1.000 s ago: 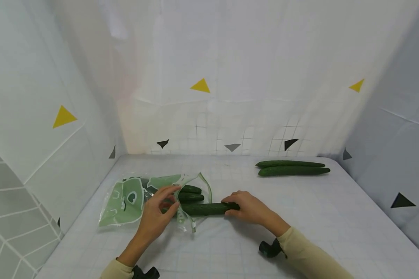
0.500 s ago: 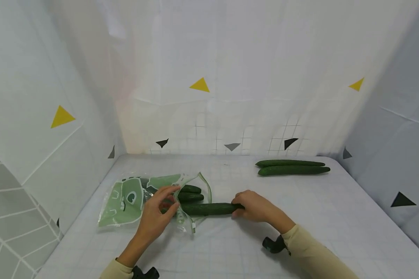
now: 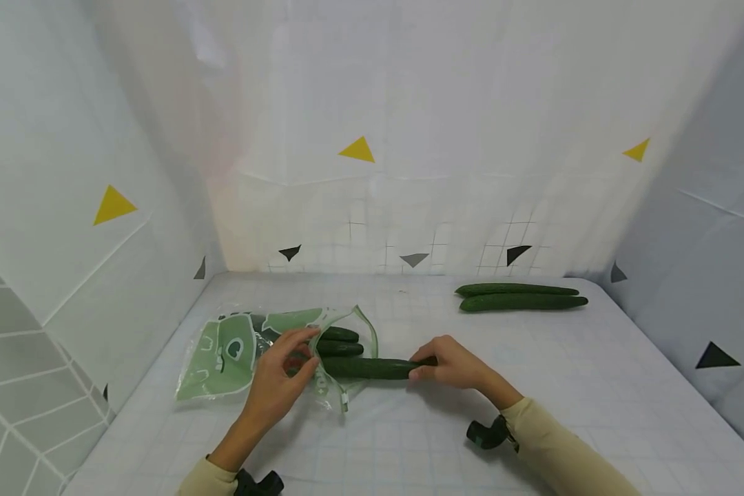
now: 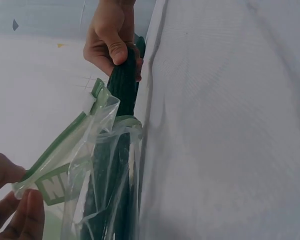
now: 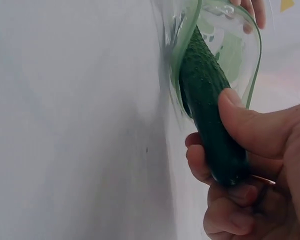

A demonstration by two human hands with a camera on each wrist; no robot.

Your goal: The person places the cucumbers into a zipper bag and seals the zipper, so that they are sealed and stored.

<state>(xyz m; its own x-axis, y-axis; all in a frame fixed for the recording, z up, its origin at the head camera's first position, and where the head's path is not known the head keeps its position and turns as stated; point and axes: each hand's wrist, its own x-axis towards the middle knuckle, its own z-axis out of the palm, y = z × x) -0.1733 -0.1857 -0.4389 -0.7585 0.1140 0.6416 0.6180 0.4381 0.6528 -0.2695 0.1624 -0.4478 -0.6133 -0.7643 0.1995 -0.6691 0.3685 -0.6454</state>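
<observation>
A clear zip bag with green print lies on the left half of the table, its mouth facing right. My left hand pinches the bag's green rim, as the left wrist view shows. My right hand grips the outer end of a cucumber, thumb on one side and curled fingers on the other. That cucumber's far part sits inside the bag's mouth. Two more cucumbers lie within the bag behind it, their ends showing at the opening. How far they reach in is hidden by print and hand.
Two loose cucumbers lie side by side at the back right of the white table. White sheets with yellow and dark triangles stand around the back and sides.
My right hand has shifted a little to the right, with its hold nearer the cucumber's end. The cucumber's end is slightly farther right too. My left hand and the bag stay nearly still.
</observation>
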